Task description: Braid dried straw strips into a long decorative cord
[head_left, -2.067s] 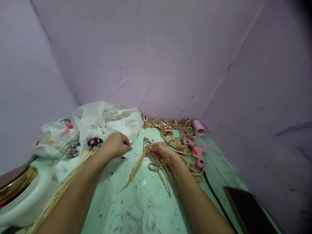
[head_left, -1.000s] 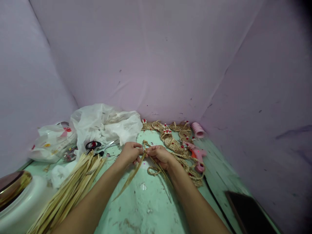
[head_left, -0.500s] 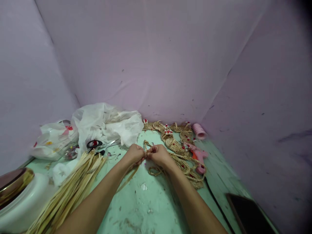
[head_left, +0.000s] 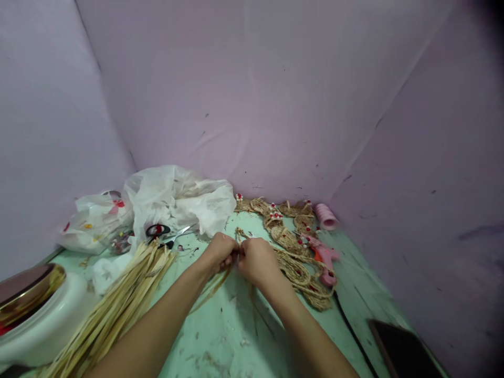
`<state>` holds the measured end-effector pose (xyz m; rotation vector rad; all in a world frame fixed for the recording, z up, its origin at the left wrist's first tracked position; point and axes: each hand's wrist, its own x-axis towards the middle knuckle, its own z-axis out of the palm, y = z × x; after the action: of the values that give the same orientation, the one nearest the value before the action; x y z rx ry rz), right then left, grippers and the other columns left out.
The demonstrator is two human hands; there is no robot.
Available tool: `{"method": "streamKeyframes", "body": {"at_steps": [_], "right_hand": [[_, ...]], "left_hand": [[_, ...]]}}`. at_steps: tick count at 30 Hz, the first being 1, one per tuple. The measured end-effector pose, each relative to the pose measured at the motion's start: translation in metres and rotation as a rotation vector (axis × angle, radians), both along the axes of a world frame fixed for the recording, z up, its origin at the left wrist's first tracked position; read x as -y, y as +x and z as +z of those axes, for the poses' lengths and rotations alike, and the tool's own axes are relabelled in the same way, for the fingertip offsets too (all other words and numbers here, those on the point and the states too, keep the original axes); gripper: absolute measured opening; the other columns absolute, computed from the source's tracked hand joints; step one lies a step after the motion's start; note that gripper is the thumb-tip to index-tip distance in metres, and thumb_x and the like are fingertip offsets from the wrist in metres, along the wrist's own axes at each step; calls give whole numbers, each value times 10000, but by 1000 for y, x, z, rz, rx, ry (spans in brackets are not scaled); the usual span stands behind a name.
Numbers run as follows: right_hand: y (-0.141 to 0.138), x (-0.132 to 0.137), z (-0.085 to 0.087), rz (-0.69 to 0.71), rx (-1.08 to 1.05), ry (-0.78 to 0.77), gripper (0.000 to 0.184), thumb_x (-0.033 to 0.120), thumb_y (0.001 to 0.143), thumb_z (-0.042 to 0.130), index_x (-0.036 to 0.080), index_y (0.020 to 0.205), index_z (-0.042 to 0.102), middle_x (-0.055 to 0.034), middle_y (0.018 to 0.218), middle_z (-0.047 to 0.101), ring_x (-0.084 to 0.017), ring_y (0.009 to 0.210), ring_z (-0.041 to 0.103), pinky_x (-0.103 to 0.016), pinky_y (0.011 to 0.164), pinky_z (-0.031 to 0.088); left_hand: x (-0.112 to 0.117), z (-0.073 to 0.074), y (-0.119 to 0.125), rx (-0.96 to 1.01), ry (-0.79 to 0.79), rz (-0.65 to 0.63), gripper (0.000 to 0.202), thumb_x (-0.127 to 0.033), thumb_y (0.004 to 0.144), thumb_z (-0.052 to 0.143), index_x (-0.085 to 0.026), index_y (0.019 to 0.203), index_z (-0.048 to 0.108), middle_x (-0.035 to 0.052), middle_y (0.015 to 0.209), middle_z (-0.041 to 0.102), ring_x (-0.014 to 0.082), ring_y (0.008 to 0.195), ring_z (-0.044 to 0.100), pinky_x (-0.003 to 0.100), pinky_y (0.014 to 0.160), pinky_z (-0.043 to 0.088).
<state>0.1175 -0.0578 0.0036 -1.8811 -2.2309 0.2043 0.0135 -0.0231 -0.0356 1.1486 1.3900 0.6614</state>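
My left hand (head_left: 220,252) and my right hand (head_left: 258,260) meet over the middle of the table, fingers pinched together. Between them they grip a braid of dried plant fibre, whose short end (head_left: 239,231) sticks up beyond the fingers. Loose fibre strips (head_left: 214,289) trail from under my left hand toward me, and thinner ones (head_left: 254,304) hang below my right. The gripped spot itself is hidden by the fingers. Close to my right wrist lies a coil of braided fibre cord (head_left: 299,273).
Left: a bundle of dried fibre strips (head_left: 118,310), scissors (head_left: 169,242), plastic bags (head_left: 177,199) and a white container (head_left: 59,320). Right: a pink glue gun (head_left: 326,257) with black cable (head_left: 354,331), a pink thread spool (head_left: 326,217), beaded woven pieces (head_left: 275,223) and a dark flat object (head_left: 401,346).
My right hand has turned, its back now more upward, and strands now hang below it. The small cord loop beside it no longer shows. The view has shifted slightly.
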Motion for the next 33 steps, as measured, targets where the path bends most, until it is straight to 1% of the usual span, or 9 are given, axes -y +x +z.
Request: {"method": "streamKeyframes", "body": {"at_steps": [3,7,12,18,23,25,28,30,33], "right_hand": [[-3,2,0,39,45,20,201,198,644,509,145,724,685,-141,701,660,-206,626,592,-261,525,321],[3,-2,0,58,21,22,191,197,638,507,147,688,684,-135,685,660,-194,608,581,-257,510,308],[21,-14,-4,92,-223,-131,166,176,608,512,154,632,675,-65,580,640,-130,532,537,-213,480,298],[30,-23,-11,23,-468,-300,117,168,581,531,132,613,638,-17,487,579,-95,452,485,-182,433,298],[32,-24,-8,-93,-712,-479,117,169,644,491,112,642,593,4,467,537,-70,376,425,-176,402,314],[28,-21,-6,-64,-631,-457,117,150,634,492,113,625,602,-4,464,544,-75,390,436,-178,413,309],[16,-11,-3,63,-353,-270,129,129,604,504,123,594,632,-41,507,589,-104,475,486,-200,452,290],[8,-4,-1,105,-200,-154,153,121,606,501,123,618,654,-76,588,626,-124,538,512,-221,485,287],[5,-1,0,113,-104,-113,165,111,618,499,119,646,661,-94,646,639,-132,582,524,-233,514,290]], "left_hand": [[0,4,-4,49,24,17,140,-179,535,445,-150,399,438,-22,277,374,68,230,278,200,279,128],[-1,8,-8,159,-1,-19,73,-148,494,466,-132,423,465,-23,332,421,51,250,297,184,271,119],[-2,10,-10,240,-70,-93,69,-182,515,522,-125,487,495,-28,377,454,37,265,288,175,273,107],[-2,9,-2,151,-49,25,110,-152,493,528,-140,425,443,-50,310,380,37,245,250,181,274,100],[0,12,4,86,-17,44,110,-125,487,507,-139,407,433,-51,286,361,35,243,241,179,282,116],[1,12,4,51,-34,59,126,-127,488,499,-142,394,418,-47,278,351,41,243,245,183,282,118],[1,11,1,62,-76,46,92,-128,492,485,-134,410,444,-36,294,368,44,251,249,189,282,106],[0,10,-2,110,-85,16,68,-127,494,472,-127,426,464,-30,310,385,44,258,254,188,284,97],[-1,8,-6,156,-47,-7,53,-120,484,459,-130,432,463,-35,321,389,41,260,264,184,289,93]]}}
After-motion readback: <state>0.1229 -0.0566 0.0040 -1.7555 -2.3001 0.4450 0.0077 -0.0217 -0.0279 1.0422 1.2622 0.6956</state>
